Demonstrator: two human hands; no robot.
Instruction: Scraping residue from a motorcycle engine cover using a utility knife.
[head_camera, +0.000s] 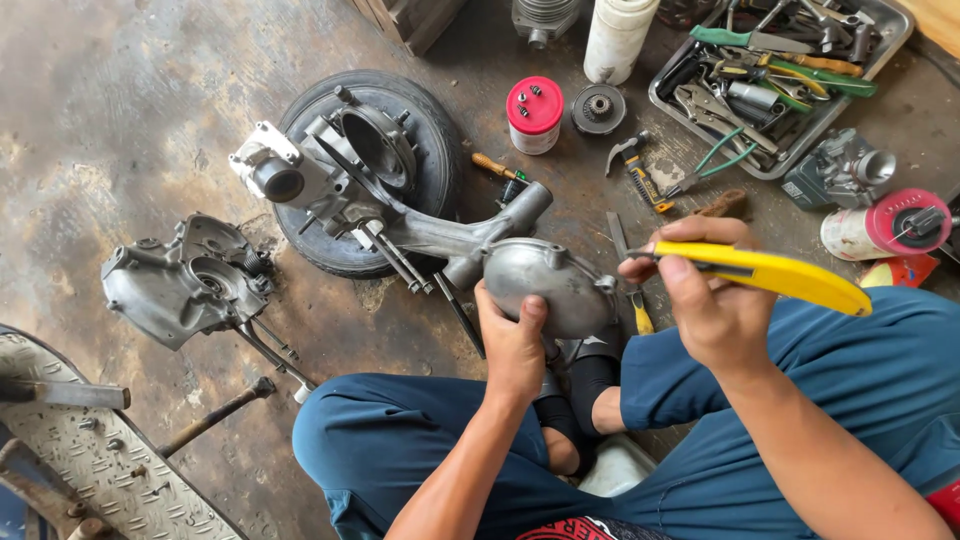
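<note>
Your knees in blue trousers (420, 440) frame the work, and between them your left hand (513, 352) clenches the lower edge of a rounded grey engine cover (550, 283), thumb up over its face. That hold seems meant to steady the cover, which sits at the end of the engine casing's arm (455, 237) just above your crossed feet on the floor. Your right hand (712, 300) is closed around a yellow utility knife (775, 275), its tip pointing left at the cover's right rim, close enough to suggest you are working along the seam there.

Further out, the casing rests on a small tyre (425, 125), probably to keep it off the concrete. A second grey engine half (185, 283) lies to the left, apart. A red-lidded can (534, 113) with loose screws on top stands beyond, beside a small gear (598, 108), and a metal tray (890, 30) of pliers and spanners sits at upper right, within reach.
</note>
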